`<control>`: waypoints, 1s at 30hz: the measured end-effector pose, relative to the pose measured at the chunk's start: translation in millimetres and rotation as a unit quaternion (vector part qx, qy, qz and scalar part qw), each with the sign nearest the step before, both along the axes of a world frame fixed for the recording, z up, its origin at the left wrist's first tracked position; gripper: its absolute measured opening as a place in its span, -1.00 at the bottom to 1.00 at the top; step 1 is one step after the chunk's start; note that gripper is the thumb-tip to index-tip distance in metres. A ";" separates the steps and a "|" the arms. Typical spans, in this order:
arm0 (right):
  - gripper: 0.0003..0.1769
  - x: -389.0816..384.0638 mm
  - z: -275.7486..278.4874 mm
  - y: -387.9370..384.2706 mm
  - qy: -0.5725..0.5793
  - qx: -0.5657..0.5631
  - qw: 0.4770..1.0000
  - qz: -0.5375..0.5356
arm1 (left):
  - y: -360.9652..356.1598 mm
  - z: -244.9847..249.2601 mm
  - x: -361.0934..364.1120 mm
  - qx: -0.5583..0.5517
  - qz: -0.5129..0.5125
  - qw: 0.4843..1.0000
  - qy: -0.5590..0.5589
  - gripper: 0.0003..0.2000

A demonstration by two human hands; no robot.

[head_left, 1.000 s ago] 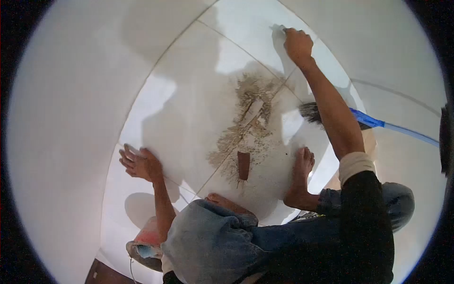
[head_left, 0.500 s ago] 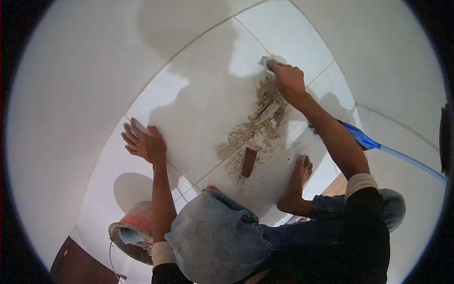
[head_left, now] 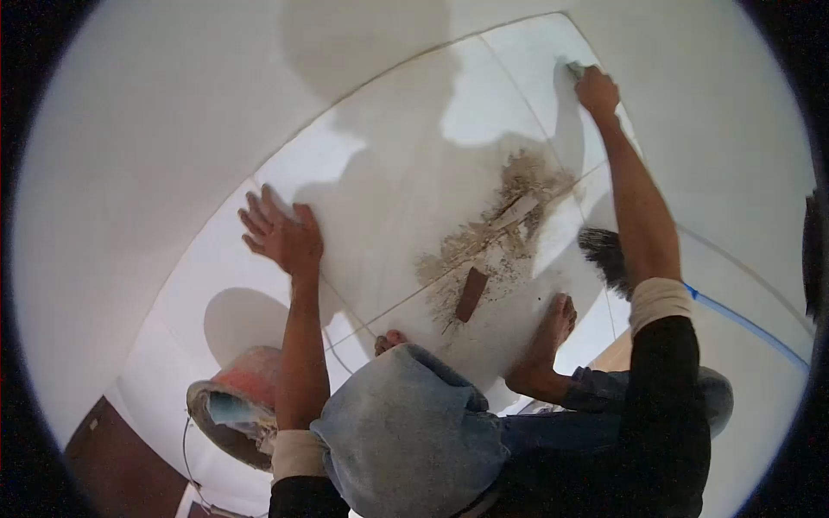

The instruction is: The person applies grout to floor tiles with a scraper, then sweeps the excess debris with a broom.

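Debris [head_left: 466, 243] lies in one patch near one brush [head_left: 604, 256] — left hand [head_left: 289, 237] spread, right hand [head_left: 598, 90] pinching one small object [head_left: 572, 68].

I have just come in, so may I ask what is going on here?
A person bends over pale floor tiles. The right hand grips a small greyish item, too small to identify, near the far corner. The left hand is spread, seemingly resting on the tiles. Loose dirt and a brown piece lie in front of the feet. A brush is partly hidden by the right forearm; a reddish bucket is beside the left.
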State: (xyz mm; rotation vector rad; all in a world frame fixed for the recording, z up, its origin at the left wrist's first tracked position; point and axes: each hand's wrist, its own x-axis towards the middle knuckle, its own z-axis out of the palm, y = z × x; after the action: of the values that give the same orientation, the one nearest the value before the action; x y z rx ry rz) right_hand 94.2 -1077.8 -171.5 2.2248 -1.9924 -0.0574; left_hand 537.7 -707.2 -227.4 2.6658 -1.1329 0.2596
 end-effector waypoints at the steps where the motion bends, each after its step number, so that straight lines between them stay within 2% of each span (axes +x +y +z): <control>1: -0.62 6.6 3.4 -15.9 0.000 0.008 1.000 0.005 | 2.4 -0.1 -0.9 0.000 -0.007 1.000 0.005 -0.34; 2: -0.62 7.3 -1.8 -30.8 -0.002 0.012 1.000 0.016 | 3.0 2.8 -1.0 -0.009 -0.018 1.000 0.015 -0.34; 3: -0.58 10.4 -2.0 -45.5 -0.139 0.077 0.987 0.015 | 0.5 3.6 0.0 -0.009 -0.006 1.000 0.013 -0.34; 4: -0.53 12.9 -8.4 -53.8 -0.271 0.146 0.952 0.010 | 0.5 4.2 -0.4 -0.012 -0.004 1.000 0.022 -0.33; 5: -0.53 19.9 -13.7 -47.6 -0.270 0.154 0.951 0.014 | 2.2 3.7 -0.9 -0.012 -0.005 0.999 0.032 -0.33; 6: -0.47 33.0 -15.8 -37.2 -0.373 0.252 0.893 -0.026 | 1.6 2.1 0.6 -0.008 -0.005 1.000 0.027 -0.33; 7: -0.40 50.5 -18.9 -27.2 -0.466 0.345 0.812 -0.063 | 1.9 1.0 2.3 -0.005 0.005 1.000 0.024 -0.33; 9: -0.42 116.4 -8.6 27.3 -0.430 0.352 0.831 -0.008 | 3.0 4.1 2.6 -0.006 -0.004 0.999 0.034 -0.34; 10: -0.32 144.2 -17.6 46.3 -0.381 0.349 0.855 0.044 | 1.8 4.3 3.6 -0.008 0.002 0.999 0.041 -0.34; 11: -0.23 169.4 -32.1 77.7 -0.327 0.227 0.915 0.057 | 2.6 4.1 3.6 -0.001 0.012 0.999 0.038 -0.34; 12: -0.20 176.2 -51.3 74.8 -0.343 0.231 0.904 0.111 | 1.9 3.9 4.8 -0.008 0.004 0.999 0.043 -0.33; 14: -0.24 174.2 -65.8 59.5 -0.371 0.275 0.879 0.120 | 3.6 0.6 6.5 -0.013 -0.006 0.999 0.046 -0.33; 16: -0.49 189.5 -1.5 63.3 -0.395 0.350 0.849 0.025 | 3.1 -1.6 7.8 -0.014 -0.004 0.999 0.043 -0.33; 17: -0.62 188.9 -4.4 67.0 -0.443 0.365 0.818 0.020 | 3.5 -1.8 7.6 -0.022 -0.007 0.999 0.045 -0.33; 19: -0.57 214.8 -40.5 81.0 -0.402 0.369 0.834 0.077 | 5.4 -1.9 9.0 0.000 0.004 0.999 0.038 -0.33; 20: -0.53 239.5 -56.4 113.3 -0.312 0.277 0.890 0.183 | 5.6 -3.1 10.1 -0.010 0.001 0.999 0.033 -0.34; 22: -0.41 302.3 -35.4 183.0 -0.210 0.235 0.922 0.223 | 7.2 -4.8 10.5 -0.038 -0.007 0.999 0.028 -0.36; 23: -0.34 322.3 -16.5 199.0 -0.203 0.298 0.918 0.166 | 6.9 -1.7 12.3 -0.040 -0.001 0.999 0.021 -0.36; 24: -0.23 325.6 -32.4 192.0 -0.203 0.292 0.916 0.185 | 8.9 0.4 14.3 -0.101 -0.002 0.992 0.071 -0.37; 25: -0.24 322.0 -37.8 180.7 -0.174 0.289 0.914 0.224 | 13.6 1.3 15.3 -0.160 -0.003 0.979 0.123 -0.37; 26: -0.24 310.0 -49.3 157.8 -0.143 0.285 0.911 0.263 | 17.6 4.2 16.8 -0.243 -0.027 0.962 0.125 -0.38; 27: -0.39 293.4 -42.6 145.2 -0.266 0.347 0.870 0.226 | 23.6 7.3 16.2 -0.243 -0.019 0.962 0.120 -0.38; 29: -0.66 260.1 -28.4 120.5 -0.503 0.446 0.731 0.119 | 39.3 14.6 12.6 -0.378 0.012 0.901 0.212 -0.40; 30: -0.66 263.0 -39.8 123.4 -0.519 0.458 0.718 0.070 | 51.4 12.7 8.4 -0.387 0.008 0.904 0.181 -0.42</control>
State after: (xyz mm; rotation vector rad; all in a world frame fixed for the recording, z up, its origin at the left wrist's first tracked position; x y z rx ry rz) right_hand 357.2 -954.4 -211.3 3.6178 -2.6450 0.4212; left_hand 546.2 -655.8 -214.7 1.9062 -0.6871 0.1583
